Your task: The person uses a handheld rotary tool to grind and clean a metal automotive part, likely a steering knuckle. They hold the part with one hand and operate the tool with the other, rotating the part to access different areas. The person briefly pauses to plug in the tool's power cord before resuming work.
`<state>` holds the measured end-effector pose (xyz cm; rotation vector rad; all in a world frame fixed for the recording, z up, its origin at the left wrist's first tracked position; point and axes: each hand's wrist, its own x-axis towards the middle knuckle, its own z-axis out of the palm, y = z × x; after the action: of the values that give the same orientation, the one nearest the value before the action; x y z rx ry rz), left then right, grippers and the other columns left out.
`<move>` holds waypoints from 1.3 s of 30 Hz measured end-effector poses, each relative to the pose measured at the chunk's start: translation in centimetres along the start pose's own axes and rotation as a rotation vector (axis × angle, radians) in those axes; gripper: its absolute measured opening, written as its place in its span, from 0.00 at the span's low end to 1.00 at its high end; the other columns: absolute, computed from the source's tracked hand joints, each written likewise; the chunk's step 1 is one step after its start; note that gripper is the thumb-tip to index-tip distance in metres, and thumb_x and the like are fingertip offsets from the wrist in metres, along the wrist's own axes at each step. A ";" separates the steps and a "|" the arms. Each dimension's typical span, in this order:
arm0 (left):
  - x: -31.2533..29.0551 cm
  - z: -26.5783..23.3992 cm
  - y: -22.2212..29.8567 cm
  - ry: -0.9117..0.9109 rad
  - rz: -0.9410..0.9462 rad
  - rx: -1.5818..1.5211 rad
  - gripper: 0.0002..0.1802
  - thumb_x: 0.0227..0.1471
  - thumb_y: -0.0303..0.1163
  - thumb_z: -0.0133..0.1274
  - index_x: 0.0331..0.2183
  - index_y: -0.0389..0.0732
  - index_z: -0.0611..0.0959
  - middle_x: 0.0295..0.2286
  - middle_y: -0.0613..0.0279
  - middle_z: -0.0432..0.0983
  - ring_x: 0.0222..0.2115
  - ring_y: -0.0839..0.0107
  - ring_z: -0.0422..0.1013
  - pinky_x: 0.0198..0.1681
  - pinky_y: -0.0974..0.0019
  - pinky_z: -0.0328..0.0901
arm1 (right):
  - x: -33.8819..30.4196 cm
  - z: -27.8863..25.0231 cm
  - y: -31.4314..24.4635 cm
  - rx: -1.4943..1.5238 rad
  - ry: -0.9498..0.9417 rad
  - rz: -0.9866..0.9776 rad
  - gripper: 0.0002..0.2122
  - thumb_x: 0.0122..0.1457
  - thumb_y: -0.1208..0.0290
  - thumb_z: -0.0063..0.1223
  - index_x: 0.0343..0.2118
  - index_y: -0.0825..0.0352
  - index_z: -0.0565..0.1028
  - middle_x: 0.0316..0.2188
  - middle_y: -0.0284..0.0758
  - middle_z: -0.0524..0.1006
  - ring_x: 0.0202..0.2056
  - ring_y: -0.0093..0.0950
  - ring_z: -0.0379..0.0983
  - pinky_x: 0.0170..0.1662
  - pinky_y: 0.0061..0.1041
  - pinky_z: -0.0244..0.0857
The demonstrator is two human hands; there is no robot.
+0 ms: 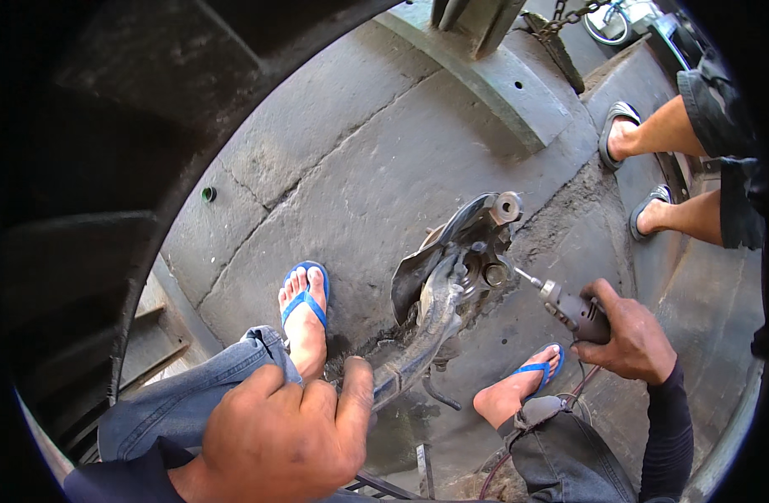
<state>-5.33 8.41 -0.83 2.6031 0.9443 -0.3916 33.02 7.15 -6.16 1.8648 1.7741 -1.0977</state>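
A greasy metal steering knuckle (439, 314) with a bent dust shield (414, 272) stands on the floor between my feet, its long arm slanting toward me. My left hand (288, 427) is closed at the near end of that arm, thumb along it; the curled fingertips are hidden. In my right hand (636, 335) is a grey die grinder (576, 310), fingers wrapped round its body. Its thin bit (527, 277) points left at the round bore (495, 274) of the knuckle, close to the rim; whether they touch I cannot tell.
Another person's legs (674, 134) in dark shorts and sandals stand at the right. A heavy metal base (502, 92) lies at the far side, near a chain (561, 21). A green cap (208, 194) sits on the cracked floor (317, 142). A reddish hose (584, 381) runs by my right foot.
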 end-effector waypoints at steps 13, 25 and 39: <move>1.1 -2.2 -4.0 -0.063 -0.172 -0.606 0.27 0.54 0.43 0.67 0.48 0.31 0.85 0.24 0.49 0.82 0.23 0.54 0.78 0.28 0.53 0.66 | 3.0 -3.6 -4.3 -0.330 0.082 -0.113 0.32 0.45 0.68 0.70 0.57 0.65 0.75 0.39 0.49 0.81 0.43 0.51 0.78 0.46 0.45 0.70; 1.7 -5.3 1.7 0.072 0.325 0.035 0.25 0.42 0.37 0.71 0.42 0.35 0.84 0.21 0.53 0.81 0.26 0.54 0.82 0.29 0.50 0.73 | -12.2 -1.1 -2.9 0.237 0.491 0.089 0.33 0.47 0.62 0.73 0.55 0.72 0.73 0.42 0.52 0.80 0.45 0.46 0.79 0.51 0.39 0.71; 4.6 -7.2 8.3 0.409 0.413 0.159 0.21 0.56 0.47 0.66 0.18 0.46 0.82 0.13 0.61 0.74 0.17 0.58 0.73 0.33 0.58 0.64 | -19.7 17.3 -4.4 1.413 0.622 0.121 0.22 0.57 0.70 0.72 0.49 0.71 0.73 0.36 0.34 0.79 0.30 0.23 0.77 0.37 0.26 0.74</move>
<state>4.52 7.96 5.82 2.9928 0.4702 0.1883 25.29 -17.94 -1.98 3.2946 0.9681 -2.1985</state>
